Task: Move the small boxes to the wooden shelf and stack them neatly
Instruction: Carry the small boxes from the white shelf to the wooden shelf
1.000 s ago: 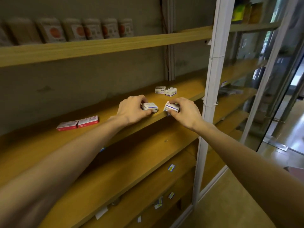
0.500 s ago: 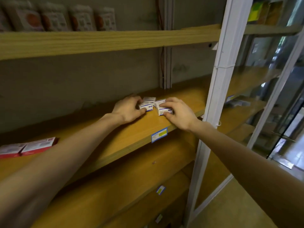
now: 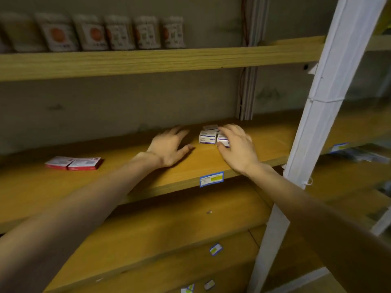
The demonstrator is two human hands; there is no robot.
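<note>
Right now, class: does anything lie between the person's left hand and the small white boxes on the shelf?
Nothing visible does. Only bare wooden shelf separates the left hand from the white boxes. The right hand covers their far side.

White small boxes [image 3: 207,138] with purple print; red-and-white flat boxes [image 3: 74,163]; honey-brown wooden shelf [image 3: 127,166]; blue-and-yellow price label [image 3: 211,179]; white post [image 3: 330,102]

The right hand [image 3: 237,148] hides part of the small boxes [image 3: 208,137]; their print is unreadable.
</note>
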